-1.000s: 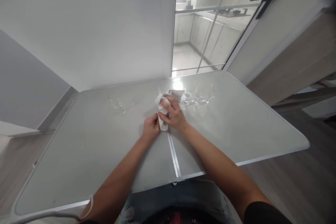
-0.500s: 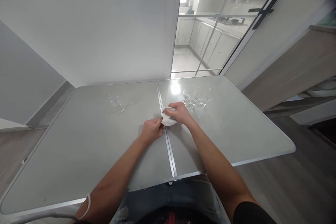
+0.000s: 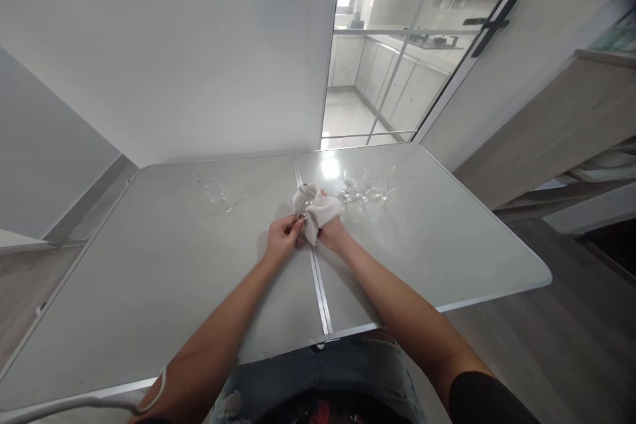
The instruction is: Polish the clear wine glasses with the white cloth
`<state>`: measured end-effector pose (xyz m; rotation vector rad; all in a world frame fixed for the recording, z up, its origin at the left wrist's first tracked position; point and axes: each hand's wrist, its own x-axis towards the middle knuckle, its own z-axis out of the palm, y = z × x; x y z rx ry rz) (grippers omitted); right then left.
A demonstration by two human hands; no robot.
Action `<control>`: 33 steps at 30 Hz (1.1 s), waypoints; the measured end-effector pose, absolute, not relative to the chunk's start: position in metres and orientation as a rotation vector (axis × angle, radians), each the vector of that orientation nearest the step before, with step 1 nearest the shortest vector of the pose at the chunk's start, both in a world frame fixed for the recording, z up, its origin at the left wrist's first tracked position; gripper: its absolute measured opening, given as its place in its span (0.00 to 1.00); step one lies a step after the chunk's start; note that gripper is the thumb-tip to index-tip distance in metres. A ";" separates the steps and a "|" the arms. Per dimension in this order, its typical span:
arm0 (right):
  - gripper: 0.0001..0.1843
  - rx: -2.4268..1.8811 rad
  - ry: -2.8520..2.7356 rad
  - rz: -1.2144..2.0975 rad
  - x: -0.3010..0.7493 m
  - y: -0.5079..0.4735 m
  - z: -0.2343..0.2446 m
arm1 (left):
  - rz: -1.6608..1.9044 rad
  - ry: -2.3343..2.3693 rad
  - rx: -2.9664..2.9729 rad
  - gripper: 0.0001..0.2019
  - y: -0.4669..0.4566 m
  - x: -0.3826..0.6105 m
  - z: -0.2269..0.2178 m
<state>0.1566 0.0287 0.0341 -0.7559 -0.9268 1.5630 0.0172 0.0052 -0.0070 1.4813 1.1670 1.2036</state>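
Observation:
Near the table's metal centre strip, my left hand [image 3: 283, 236] pinches what looks like the stem of a clear wine glass [image 3: 302, 203]. The bowl of that glass is partly wrapped in a white cloth [image 3: 322, 211]. From the right, my right hand [image 3: 334, 234] grips the cloth against the glass, its fingers mostly hidden behind the fabric. Just beyond it, clear stemmed glasses stand in a group, among them a near glass [image 3: 347, 189] and a far-right glass [image 3: 385, 193]. Another clear glass [image 3: 217, 193] is on the table's left half, hard to make out.
The pale table [image 3: 173, 291] has a metal edge and a metal strip [image 3: 318, 291] across its middle. Behind it rise a white wall [image 3: 223, 66] and a glass door [image 3: 387, 79]. A pale cable [image 3: 94, 403] hangs by my left forearm.
My right hand has turned from lying over the cloth to behind it. The cloth has opened out and the glass bowl now shows. My left hand has shifted slightly left and up.

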 end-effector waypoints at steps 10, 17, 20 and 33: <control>0.24 -1.092 -1.349 0.717 0.164 0.014 0.045 | 1.212 1.233 1.839 0.10 0.005 0.017 -0.005; 0.09 -1.194 -1.553 0.899 0.187 0.034 0.051 | 1.084 1.239 2.043 0.07 0.006 0.015 -0.012; 0.14 -1.275 -1.428 1.120 0.195 0.044 0.043 | 1.047 1.238 2.058 0.07 0.004 0.015 -0.014; 0.24 -0.687 -0.786 1.788 0.171 0.041 0.027 | 1.170 1.125 1.666 0.15 0.003 0.016 -0.002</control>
